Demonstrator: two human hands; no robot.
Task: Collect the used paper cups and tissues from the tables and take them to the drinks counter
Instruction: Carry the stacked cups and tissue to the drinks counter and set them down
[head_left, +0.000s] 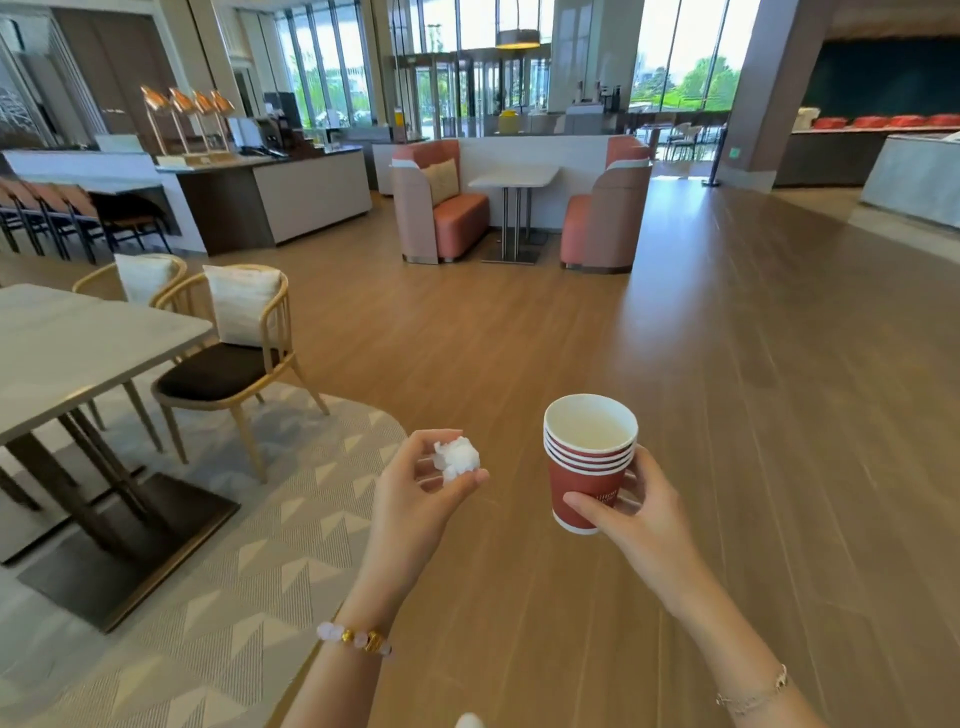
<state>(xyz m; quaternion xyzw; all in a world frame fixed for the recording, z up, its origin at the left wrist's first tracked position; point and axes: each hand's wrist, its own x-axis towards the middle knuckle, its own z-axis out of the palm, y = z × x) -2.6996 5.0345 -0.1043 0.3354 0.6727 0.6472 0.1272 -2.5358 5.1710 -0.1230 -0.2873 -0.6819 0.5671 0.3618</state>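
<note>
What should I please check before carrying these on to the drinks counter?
1. Cup stack held firmly in right hand: ok, fingers wrap its lower part.
2. Stack upright: ok, rim level.
3. Top cup empty: cannot tell, the inside looks pale.
4. Tissue secure in left hand: ok, pinched at the fingertips.
5. Floor ahead free of obstacles: ok.
6. Near table cleared: ok on the part in view.

Pale print on red paper cups (584, 486), part hidden by fingers (582, 505); unreadable.
</note>
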